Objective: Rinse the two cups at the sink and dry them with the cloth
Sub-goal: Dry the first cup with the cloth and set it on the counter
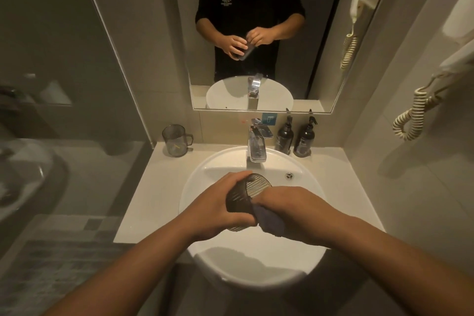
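Over the white sink basin point(302, 187) my left hand point(218, 208) grips a dark ribbed cup point(239, 200), its open mouth tilted up and away from me. My right hand point(289, 208) holds a dark blue cloth point(269, 220) against the cup's right side; the fingers are partly hidden behind the cup. A second cup point(175, 140), clear grey with a handle, stands upright on the counter at the back left. No water is visibly running from the chrome tap point(256, 146).
Two dark pump bottles point(295, 138) stand on the counter right of the tap. A mirror point(256, 33) hangs above the sink. A wall hairdryer with a coiled cord point(415, 115) is on the right wall. Glass partition on the left.
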Tool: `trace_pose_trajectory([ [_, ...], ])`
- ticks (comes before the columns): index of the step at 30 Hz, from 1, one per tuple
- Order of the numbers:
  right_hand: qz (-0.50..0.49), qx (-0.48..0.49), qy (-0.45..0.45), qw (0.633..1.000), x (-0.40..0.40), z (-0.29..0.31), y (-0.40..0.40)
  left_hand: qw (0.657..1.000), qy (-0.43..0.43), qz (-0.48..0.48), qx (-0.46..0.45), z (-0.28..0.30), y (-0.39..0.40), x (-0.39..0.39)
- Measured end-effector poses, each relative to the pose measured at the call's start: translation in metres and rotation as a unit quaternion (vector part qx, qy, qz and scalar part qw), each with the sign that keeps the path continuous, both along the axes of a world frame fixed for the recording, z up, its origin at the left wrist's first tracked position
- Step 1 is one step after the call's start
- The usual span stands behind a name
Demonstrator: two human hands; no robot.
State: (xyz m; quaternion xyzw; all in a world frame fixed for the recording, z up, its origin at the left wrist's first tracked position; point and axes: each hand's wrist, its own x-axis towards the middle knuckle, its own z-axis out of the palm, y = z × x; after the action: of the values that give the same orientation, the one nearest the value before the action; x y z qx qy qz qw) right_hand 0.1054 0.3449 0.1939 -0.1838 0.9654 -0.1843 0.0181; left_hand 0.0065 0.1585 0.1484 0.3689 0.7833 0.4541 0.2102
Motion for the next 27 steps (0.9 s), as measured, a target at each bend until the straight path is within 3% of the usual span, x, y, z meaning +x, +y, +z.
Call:
trace_pose_trajectory([
  [2,-0.002,-0.050,0.014,0.999,0.002,-0.005,0.012,0.997,-0.047,0.060,0.028,0.001,0.001,-0.001],
  [3,-0.008,-0.066,0.029,0.997,0.003,-0.008,0.016,0.986,-0.113,0.114,0.052,0.002,0.003,-0.001],
  [6,-0.007,-0.057,0.054,0.997,0.001,-0.010,0.014,0.888,-0.404,0.186,0.118,0.001,0.012,-0.001],
  [8,-0.008,-0.046,0.059,0.997,-0.001,-0.010,0.010,0.848,-0.474,0.194,0.140,0.007,0.018,0.004],
  [15,-0.014,-0.031,-0.010,0.999,0.009,0.004,0.007,0.857,-0.409,0.240,0.203,0.006,0.028,0.003],
  [27,-0.181,-0.163,0.098,0.965,0.004,-0.009,-0.017,0.901,-0.227,0.238,0.283,0.023,0.037,-0.003],
])
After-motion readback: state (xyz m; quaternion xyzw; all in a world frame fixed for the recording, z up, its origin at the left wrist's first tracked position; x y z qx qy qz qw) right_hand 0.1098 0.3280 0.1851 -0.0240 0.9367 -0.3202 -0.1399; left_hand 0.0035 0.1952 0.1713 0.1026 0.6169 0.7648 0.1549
